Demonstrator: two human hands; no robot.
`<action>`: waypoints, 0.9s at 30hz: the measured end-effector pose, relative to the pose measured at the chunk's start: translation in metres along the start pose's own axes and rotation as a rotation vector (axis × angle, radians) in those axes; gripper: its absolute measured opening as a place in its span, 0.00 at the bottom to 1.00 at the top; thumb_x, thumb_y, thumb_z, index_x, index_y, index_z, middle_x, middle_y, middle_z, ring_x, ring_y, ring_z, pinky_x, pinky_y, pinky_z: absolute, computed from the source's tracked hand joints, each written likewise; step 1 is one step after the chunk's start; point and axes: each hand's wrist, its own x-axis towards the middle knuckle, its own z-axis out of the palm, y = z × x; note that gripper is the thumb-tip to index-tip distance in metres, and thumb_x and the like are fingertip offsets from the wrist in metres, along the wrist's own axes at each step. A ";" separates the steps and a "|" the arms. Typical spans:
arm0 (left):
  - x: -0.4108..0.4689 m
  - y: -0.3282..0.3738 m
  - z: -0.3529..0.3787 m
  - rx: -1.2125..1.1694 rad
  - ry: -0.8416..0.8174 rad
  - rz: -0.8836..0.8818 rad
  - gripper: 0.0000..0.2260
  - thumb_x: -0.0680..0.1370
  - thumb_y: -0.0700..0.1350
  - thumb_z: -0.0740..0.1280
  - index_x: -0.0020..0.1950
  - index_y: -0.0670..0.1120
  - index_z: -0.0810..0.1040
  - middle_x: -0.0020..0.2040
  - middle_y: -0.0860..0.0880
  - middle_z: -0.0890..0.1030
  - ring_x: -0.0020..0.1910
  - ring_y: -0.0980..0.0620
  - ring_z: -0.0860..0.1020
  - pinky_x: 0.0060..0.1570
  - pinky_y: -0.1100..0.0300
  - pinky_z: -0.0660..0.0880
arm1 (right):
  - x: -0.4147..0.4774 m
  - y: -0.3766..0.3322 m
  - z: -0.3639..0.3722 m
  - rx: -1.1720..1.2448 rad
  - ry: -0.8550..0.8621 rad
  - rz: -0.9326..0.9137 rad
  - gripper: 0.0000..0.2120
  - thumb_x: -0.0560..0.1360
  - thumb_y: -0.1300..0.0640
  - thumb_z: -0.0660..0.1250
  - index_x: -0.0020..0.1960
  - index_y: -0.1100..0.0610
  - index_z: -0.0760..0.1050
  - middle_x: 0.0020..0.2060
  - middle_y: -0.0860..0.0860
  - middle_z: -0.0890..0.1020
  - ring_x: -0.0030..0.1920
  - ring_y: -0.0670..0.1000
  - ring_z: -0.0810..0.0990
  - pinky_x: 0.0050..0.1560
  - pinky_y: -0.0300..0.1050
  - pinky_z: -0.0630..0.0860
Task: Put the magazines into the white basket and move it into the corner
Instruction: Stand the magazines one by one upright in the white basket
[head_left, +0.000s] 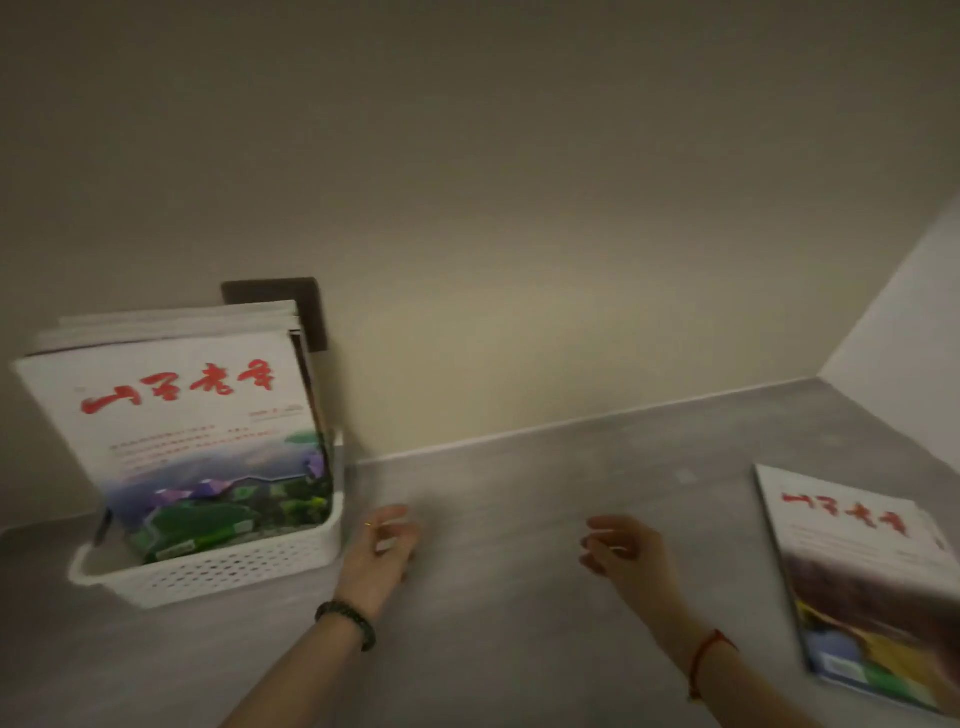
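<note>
Head view, blurry frame, only one view given. Grey counter (519, 519) runs along a beige wall, with a corner at far right where a second, paler wall meets it.

White basket (208, 569) sits on the counter at left, close to the back wall, perforated sides, long side facing near. Magazines in basket (176, 415) stand upright inside it, several stacked front to back and leaning slightly back toward the wall. Front cover is white with red characters on top and a green and purple landscape picture below. Their tops rise well above the basket rim. Dark wall plate (306, 312) shows on the wall just behind the stack, partly hidden by it.

Second pile, magazines on counter (857, 577), lies flat at the right side, well apart from the basket, same red title, cover with brown, yellow and green picture. More than one copy there, edges offset.

Left hand (382, 551) hovers just right of the basket's right end, near it but contact not clear. Fingers (395, 514) apart and loosely curled, holding nothing. Ring on one finger, dark bead bracelet (347, 621) on the wrist.

Right hand (631, 553) is over bare counter between the basket and the flat pile, closer to mid-counter. Fingers loosely curled, spread, empty. Red string (709, 647) on that wrist.

Both forearms enter from the near edge.
</note>
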 end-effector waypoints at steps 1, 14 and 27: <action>-0.009 -0.004 0.028 0.003 -0.085 -0.031 0.08 0.77 0.39 0.61 0.54 0.47 0.71 0.41 0.50 0.75 0.38 0.50 0.74 0.35 0.59 0.71 | 0.000 0.010 -0.028 -0.015 0.028 0.020 0.11 0.71 0.73 0.63 0.41 0.58 0.76 0.31 0.55 0.80 0.24 0.45 0.80 0.27 0.33 0.77; -0.085 -0.014 0.360 -0.303 -0.522 -0.558 0.17 0.77 0.57 0.50 0.58 0.53 0.71 0.56 0.47 0.75 0.54 0.49 0.73 0.48 0.57 0.68 | 0.004 0.107 -0.306 -0.420 0.141 0.194 0.18 0.70 0.62 0.68 0.59 0.54 0.73 0.52 0.49 0.79 0.55 0.51 0.77 0.55 0.40 0.71; -0.073 -0.034 0.435 0.176 -0.476 0.011 0.09 0.76 0.46 0.62 0.53 0.60 0.75 0.44 0.60 0.80 0.43 0.64 0.77 0.41 0.70 0.73 | 0.015 0.151 -0.336 -0.868 -0.104 0.235 0.30 0.77 0.45 0.56 0.73 0.46 0.47 0.76 0.51 0.41 0.75 0.54 0.41 0.75 0.53 0.44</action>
